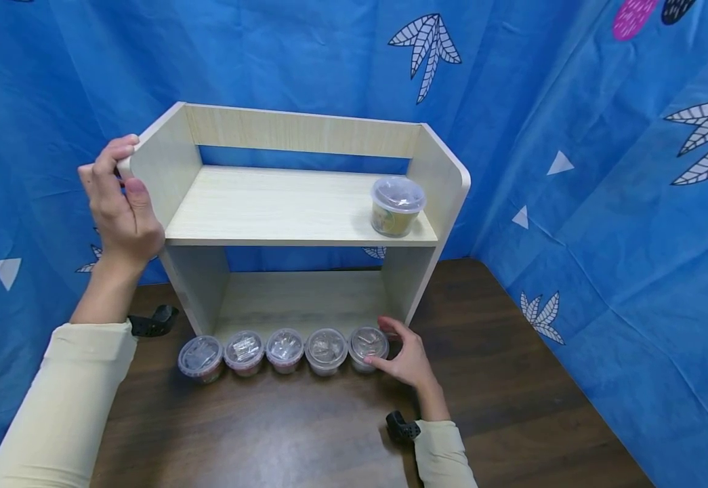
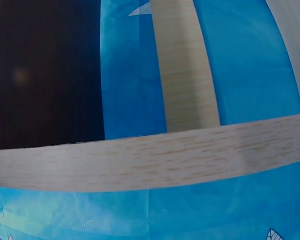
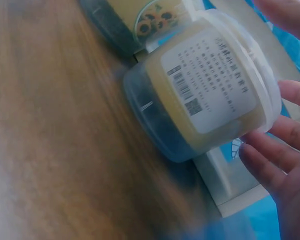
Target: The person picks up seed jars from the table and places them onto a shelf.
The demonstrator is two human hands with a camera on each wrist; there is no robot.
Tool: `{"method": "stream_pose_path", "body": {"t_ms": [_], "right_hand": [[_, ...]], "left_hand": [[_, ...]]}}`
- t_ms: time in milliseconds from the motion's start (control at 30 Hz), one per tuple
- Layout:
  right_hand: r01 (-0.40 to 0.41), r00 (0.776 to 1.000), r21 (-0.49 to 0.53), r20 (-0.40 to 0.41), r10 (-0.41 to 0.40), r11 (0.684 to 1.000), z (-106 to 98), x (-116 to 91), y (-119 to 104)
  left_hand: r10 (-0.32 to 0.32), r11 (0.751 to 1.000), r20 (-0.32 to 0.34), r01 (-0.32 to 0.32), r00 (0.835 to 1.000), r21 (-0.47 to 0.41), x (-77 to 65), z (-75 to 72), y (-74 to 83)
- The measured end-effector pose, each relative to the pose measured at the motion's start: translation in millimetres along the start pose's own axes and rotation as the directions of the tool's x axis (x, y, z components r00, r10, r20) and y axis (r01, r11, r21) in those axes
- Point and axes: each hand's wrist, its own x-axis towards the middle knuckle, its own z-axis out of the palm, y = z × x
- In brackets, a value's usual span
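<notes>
At lower right of centre in the frame, the end tub [image 1: 362, 367] is grasped by the right hand [image 1: 411, 359], thumb and fingers set around its lid [image 1: 368, 343], probably because the rim is easiest to hold from above. At upper left, the edge of the shelf [image 1: 268, 210] is gripped by the left hand [image 1: 118, 203], presumably so that it is kept steady. Four other tubs [image 1: 326, 349] are lined up leftward before the shelf, apparently for easy reach; a filled tub [image 1: 395, 218] is stood on its upper board. The dark wooden surface [image 1: 256, 434] is backed and flanked by blue cloth [image 1: 305, 54], printed with leaves and triangles.
</notes>
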Motion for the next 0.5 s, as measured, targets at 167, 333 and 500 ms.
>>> {"method": "stream_pose_path", "body": {"t_ms": [167,333,500], "right_hand": [[-0.055,0.998,-0.016,0.035,0.056,0.998,2.2,-2.0,3.2],[-0.068,0.996,0.0,0.062,0.068,0.998,4.7,-2.9,5.1],[-0.08,0.993,0.002,0.089,0.079,0.997,4.8,-1.6,7.6]], "left_hand": [[0.003,1.0,0.003,-0.003,1.0,-0.001,-0.6,0.6,-1.1],[0.003,1.0,0.005,-0.003,1.0,-0.001,-1.1,0.8,-2.1],[-0.001,1.0,0.002,0.001,1.0,-0.002,-0.7,0.6,-1.3]]}}
